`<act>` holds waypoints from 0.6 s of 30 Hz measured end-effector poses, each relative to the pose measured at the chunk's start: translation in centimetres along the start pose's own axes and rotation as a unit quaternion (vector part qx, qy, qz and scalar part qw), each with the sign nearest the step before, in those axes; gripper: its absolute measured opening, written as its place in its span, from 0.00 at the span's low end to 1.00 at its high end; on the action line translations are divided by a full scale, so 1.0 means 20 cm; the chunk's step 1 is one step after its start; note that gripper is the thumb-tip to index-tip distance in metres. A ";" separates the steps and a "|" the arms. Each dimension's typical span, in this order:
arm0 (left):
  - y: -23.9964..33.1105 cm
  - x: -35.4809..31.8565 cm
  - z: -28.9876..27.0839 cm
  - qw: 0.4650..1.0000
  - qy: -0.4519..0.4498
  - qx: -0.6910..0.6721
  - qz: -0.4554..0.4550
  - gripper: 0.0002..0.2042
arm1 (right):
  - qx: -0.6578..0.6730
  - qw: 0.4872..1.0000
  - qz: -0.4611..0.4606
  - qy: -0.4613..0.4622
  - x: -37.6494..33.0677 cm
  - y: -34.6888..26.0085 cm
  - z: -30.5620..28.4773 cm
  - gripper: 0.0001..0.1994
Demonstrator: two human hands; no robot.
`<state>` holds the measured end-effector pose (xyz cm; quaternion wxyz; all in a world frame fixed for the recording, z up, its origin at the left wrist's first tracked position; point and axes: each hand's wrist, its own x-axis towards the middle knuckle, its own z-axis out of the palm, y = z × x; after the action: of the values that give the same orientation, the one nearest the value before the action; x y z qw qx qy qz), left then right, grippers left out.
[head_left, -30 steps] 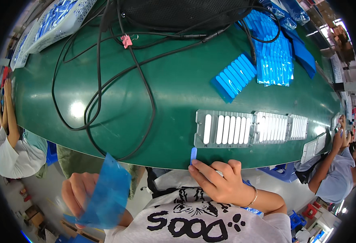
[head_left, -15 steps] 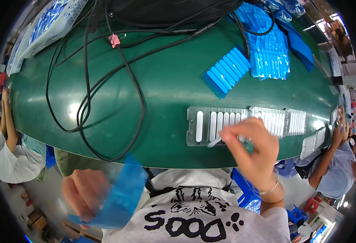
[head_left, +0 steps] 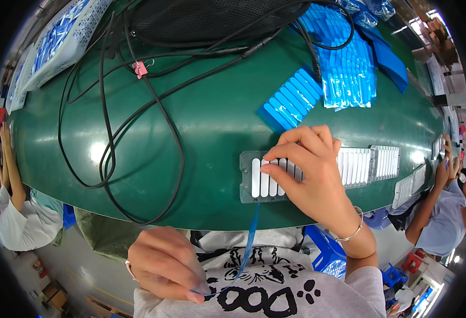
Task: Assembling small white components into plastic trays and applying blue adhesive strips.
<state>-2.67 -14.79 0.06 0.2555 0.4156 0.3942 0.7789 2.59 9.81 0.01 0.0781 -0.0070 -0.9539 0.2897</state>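
Surface: a smooth, glossy green belt-like worktable (head_left: 201,138) is seen from above, its edges bent by the lens.
Tray: a pale grey rectangular plastic tray (head_left: 248,159) lies near the table's front edge, filled with upright white oblong pieces set side by side.
Right hand: the right hand (head_left: 310,175) is laid over the tray, fingers curled, thumb and forefinger pinched on one of the white pieces.
Blue strip: a thin, translucent blue film strip (head_left: 251,238) is stretched from the tray's front edge down to the left hand.
Left hand: the left hand (head_left: 167,262) is held below the table edge, closed, its fingertips gripping the strip's lower end.
More trays: further grey trays of white pieces (head_left: 384,161) are lined up to the right, along the same edge.
Packages: a fan of small glossy blue oblong packets (head_left: 291,98) lies behind the tray; a sheet of blue packets in clear wrap (head_left: 347,69) is just beyond it.
Cables: matte black cables (head_left: 137,111) are looped across the left half; a small pink clip (head_left: 139,68) is attached to one.
Basket: a white perforated plastic basket (head_left: 58,37) of blue pieces is placed far left.
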 end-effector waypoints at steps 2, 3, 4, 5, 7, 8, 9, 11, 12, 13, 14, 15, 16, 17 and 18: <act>-0.01 0.01 0.00 1.000 0.000 0.000 -0.009 0.08 | -0.009 1.000 -0.005 0.006 0.00 0.00 0.00 0.08; -0.01 0.00 0.00 1.000 0.002 0.000 -0.017 0.08 | -0.019 1.000 -0.010 0.010 -0.01 0.00 -0.01 0.08; -0.01 0.01 -0.01 1.000 0.000 -0.002 -0.020 0.08 | -0.018 1.000 -0.006 0.010 -0.01 0.00 -0.01 0.08; -0.02 0.02 -0.02 1.000 -0.026 -0.008 -0.014 0.08 | 0.026 0.999 -0.018 0.032 -0.02 -0.01 -0.02 0.09; -0.03 0.03 -0.03 0.999 -0.050 -0.014 -0.009 0.08 | 0.166 0.985 -0.048 -0.021 -0.04 -0.01 -0.10 0.12; -0.03 0.03 -0.03 0.997 -0.060 -0.038 -0.022 0.08 | 0.168 0.985 -0.046 -0.022 -0.07 -0.01 -0.11 0.12; -0.04 0.05 -0.02 0.995 -0.073 -0.066 -0.031 0.08 | 0.330 0.936 -0.036 -0.115 -0.11 -0.01 -0.14 0.16; -0.05 0.08 -0.01 0.995 -0.069 -0.061 -0.041 0.08 | 0.541 0.812 0.005 -0.220 -0.19 0.01 -0.15 0.23; -0.06 0.09 0.01 0.995 -0.064 -0.054 -0.052 0.07 | 0.596 0.768 0.037 -0.232 -0.26 0.03 -0.15 0.27; -0.06 0.08 0.04 0.995 -0.067 -0.057 -0.052 0.07 | 0.631 0.740 0.093 -0.215 -0.31 0.03 -0.16 0.32; -0.06 0.06 0.07 0.998 0.000 -0.032 -0.054 0.07 | 0.631 0.741 0.095 -0.211 -0.35 0.03 -0.16 0.32; -0.07 0.05 0.07 0.996 0.064 -0.009 -0.057 0.06 | 0.643 0.737 0.116 -0.175 -0.39 0.04 -0.16 0.32; -0.08 0.06 0.08 0.996 0.059 -0.014 -0.059 0.06 | 0.654 0.731 0.137 -0.138 -0.42 0.04 -0.16 0.33; -0.09 0.07 0.09 0.989 0.109 0.039 -0.090 0.06 | 0.677 0.709 0.166 -0.107 -0.46 0.04 -0.16 0.31; -0.09 0.09 0.10 0.976 0.157 0.092 -0.122 0.07 | 0.677 0.709 0.169 -0.099 -0.48 0.03 -0.16 0.31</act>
<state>-1.77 -11.69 0.13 0.2440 0.2586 0.5474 0.7576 12.63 11.53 0.96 -0.0832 -0.0844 -0.4868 0.8655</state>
